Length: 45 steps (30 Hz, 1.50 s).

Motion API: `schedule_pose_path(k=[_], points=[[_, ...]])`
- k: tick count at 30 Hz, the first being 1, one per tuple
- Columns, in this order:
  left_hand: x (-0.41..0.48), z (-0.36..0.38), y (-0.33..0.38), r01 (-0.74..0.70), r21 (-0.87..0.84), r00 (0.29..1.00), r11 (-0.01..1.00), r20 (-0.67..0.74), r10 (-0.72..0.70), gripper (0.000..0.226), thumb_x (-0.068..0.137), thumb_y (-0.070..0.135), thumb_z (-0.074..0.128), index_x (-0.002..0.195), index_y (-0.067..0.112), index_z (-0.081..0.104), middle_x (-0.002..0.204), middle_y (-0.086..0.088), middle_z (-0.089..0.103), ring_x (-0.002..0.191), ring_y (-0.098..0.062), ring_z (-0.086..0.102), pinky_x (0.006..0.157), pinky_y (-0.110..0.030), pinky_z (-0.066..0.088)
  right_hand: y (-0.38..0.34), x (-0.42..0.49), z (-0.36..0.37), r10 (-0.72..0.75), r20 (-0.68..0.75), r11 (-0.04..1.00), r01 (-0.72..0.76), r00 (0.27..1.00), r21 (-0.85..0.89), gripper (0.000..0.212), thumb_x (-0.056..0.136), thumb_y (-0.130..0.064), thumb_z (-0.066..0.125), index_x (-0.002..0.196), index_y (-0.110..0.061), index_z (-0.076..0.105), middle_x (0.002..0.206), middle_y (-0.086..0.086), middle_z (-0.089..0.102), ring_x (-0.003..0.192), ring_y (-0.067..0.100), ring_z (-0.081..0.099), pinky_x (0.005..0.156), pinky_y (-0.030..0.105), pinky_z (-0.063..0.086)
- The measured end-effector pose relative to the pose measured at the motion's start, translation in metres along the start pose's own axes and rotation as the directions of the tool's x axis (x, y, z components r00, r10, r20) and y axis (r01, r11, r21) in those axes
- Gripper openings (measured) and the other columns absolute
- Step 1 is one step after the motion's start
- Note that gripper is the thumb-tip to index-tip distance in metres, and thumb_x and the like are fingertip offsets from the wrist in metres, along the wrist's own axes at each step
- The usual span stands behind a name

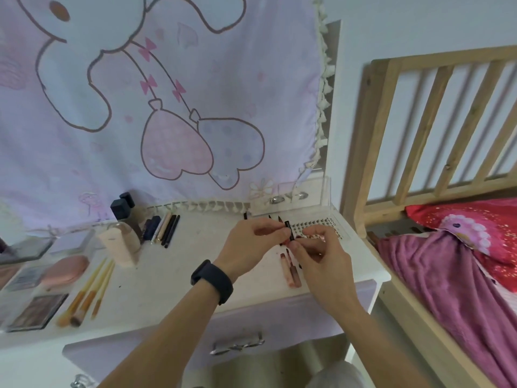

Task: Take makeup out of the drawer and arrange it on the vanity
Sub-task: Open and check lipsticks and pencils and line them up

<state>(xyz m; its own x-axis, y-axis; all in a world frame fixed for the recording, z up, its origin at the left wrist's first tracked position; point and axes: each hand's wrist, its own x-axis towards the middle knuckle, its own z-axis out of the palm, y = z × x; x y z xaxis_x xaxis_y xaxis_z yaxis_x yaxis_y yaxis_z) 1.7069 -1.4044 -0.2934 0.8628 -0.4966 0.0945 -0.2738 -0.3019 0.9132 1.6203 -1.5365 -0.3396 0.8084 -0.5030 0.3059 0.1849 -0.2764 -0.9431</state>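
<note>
Both hands meet over the worktop's (pixel 167 275) right end: left hand (pixel 251 242) pinches a slim dark tube (pixel 288 229) held near upright, right hand (pixel 321 253) pinches its lower end, just above lying lip tubes (pixel 291 271).

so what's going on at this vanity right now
A person pinches a slim black makeup tube between the left hand and right hand, above the white vanity top. On it, pink lip gloss tubes lie by the right hand; yellow-handled brushes, dark pencils and a brown eyeshadow palette sit at left.
</note>
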Motion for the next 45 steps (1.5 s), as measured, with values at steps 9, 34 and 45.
schedule_pose_path(k=[9,34,45], points=[[0.034,-0.019,-0.022,0.209,0.012,0.975,0.978,-0.081,-0.207,0.017,0.094,0.037,0.064,0.097,0.024,0.074,0.084,0.012,0.077,0.07,-0.006,0.06,0.06,-0.019,0.041,0.035,0.008,-0.043,-0.021,-0.147,0.979,-0.009,0.989,-0.204,0.012,0.092,-0.026,0.07,0.096,-0.034,0.062,0.084,-0.02,0.07,0.081,-0.004,0.065,0.067,0.011,0.049],[0.139,0.025,-0.084,0.455,0.433,0.886,0.778,-0.129,-0.446,0.039,0.083,0.041,0.072,0.095,0.004,0.076,0.095,-0.009,0.077,0.07,-0.02,0.059,0.062,-0.029,0.049,0.152,0.025,-0.062,-0.195,-0.257,0.76,-0.02,0.946,-0.649,0.036,0.088,-0.039,0.046,0.106,-0.017,0.068,0.119,-0.003,0.064,0.11,0.022,0.051,0.097,0.034,0.028],[0.115,0.007,-0.062,0.4,0.388,0.915,0.83,-0.116,-0.387,0.023,0.093,0.034,0.061,0.1,0.013,0.068,0.085,0.004,0.076,0.065,-0.01,0.064,0.052,-0.022,0.041,0.144,0.023,-0.068,-0.148,-0.173,0.692,-0.023,0.974,-0.722,0.037,0.09,-0.04,0.046,0.106,-0.018,0.071,0.119,-0.003,0.065,0.111,0.024,0.053,0.097,0.044,0.042]])
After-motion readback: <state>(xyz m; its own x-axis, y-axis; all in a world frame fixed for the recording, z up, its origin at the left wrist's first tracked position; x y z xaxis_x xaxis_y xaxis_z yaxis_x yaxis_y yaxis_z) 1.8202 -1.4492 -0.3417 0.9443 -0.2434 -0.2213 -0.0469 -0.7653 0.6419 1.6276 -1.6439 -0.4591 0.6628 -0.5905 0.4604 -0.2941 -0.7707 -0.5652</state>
